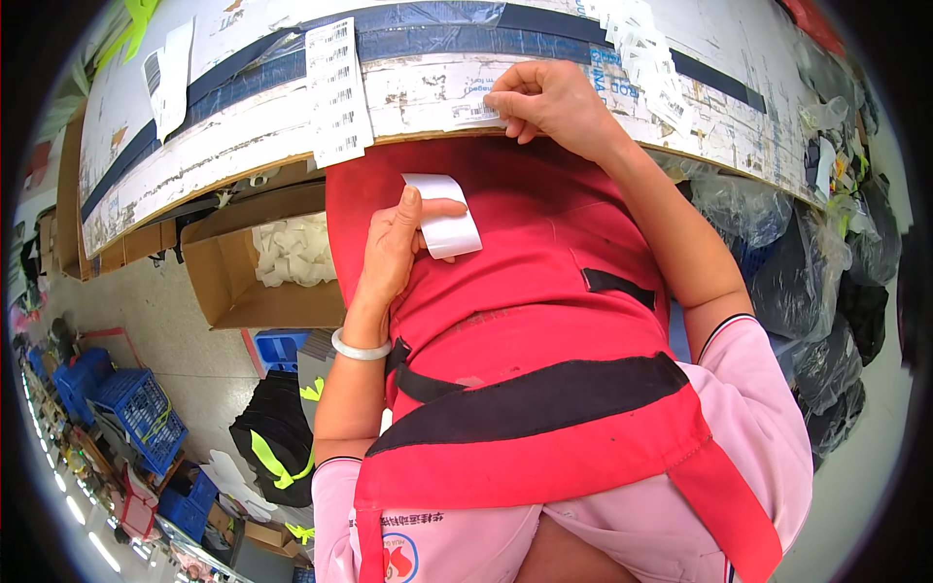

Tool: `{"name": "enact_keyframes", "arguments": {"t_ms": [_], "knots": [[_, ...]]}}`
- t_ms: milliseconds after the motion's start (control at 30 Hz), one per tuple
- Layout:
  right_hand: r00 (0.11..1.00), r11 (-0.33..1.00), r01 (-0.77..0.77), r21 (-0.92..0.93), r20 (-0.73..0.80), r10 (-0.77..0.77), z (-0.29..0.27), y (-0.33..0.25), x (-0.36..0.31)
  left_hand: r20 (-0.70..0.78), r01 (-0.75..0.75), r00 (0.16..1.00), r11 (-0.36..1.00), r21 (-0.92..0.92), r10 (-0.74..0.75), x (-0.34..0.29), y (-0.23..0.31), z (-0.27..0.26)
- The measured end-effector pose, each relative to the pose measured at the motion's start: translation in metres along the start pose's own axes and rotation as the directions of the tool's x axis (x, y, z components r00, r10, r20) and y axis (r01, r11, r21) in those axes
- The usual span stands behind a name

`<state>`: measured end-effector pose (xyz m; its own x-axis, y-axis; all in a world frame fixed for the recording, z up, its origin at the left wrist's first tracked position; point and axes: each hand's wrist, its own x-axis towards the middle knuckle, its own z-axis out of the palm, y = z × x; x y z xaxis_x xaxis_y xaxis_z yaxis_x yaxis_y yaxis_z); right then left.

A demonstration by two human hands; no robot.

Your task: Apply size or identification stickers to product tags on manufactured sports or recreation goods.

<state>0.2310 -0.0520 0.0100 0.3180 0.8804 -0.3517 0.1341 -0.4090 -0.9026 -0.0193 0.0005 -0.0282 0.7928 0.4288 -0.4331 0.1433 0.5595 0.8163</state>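
Head view shows us two bare hands working at the near edge of a scuffed white tabletop (418,97), above a red apron (544,243). Our left hand (389,248), with a pale bangle (361,347) at its wrist, is in front of the apron, just short of the edge. Its fingers (445,207) are closed on a curved white paper strip (453,233); one finger lies across the face of it.

We have our right hand (559,107) at the tabletop's edge, thumb and forefinger bent close together in a narrow pinch. The fingertips meet the right end of a small printed label (471,114), which lies on the tabletop by the edge; we cannot tell whether they grip it or only press on it.

To the left of that label, we see a long sheet of printed labels (336,92) reaching the edge, and farther left some white slips (174,83). Right of our right hand, a loose pile of label strips (649,63) lies on the tabletop. Dark blue tape (418,41) runs across the surface.

Below the tabletop, on the left, we find an open cardboard box (219,291) with white scraps (292,253) inside. Plastic bags (792,262) crowd the right side.
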Motion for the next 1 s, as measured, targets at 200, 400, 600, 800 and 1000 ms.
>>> {"name": "enact_keyframes", "arguments": {"t_ms": [200,400,600,800,1000], "knots": [[1.0,1.0,0.0,-0.016,-0.013,0.0,0.003,0.001,-0.001,-0.009,0.012,1.0,0.999,-0.035,-0.012,-0.001,-0.001,0.002],[1.0,0.999,0.011,-0.03,-0.017,-0.012,0.004,0.002,-0.001,0.006,0.017,1.0,0.999,-0.029,-0.017,-0.001,-0.003,-0.001],[0.999,0.999,0.03,-0.044,-0.025,-0.031,0.005,0.001,0.0,-0.002,0.012,1.0,1.0,-0.02,-0.012,0.001,-0.002,-0.001],[0.992,0.983,0.073,-0.167,-0.085,-0.088,0.014,-0.001,-0.004,-0.008,0.025,1.0,0.999,-0.021,-0.025,0.002,-0.003,0.0],[0.989,0.993,0.109,-0.052,-0.099,-0.114,-0.003,0.002,-0.018,-0.019,0.015,1.0,1.0,-0.023,-0.016,0.004,-0.014,-0.003]]}}
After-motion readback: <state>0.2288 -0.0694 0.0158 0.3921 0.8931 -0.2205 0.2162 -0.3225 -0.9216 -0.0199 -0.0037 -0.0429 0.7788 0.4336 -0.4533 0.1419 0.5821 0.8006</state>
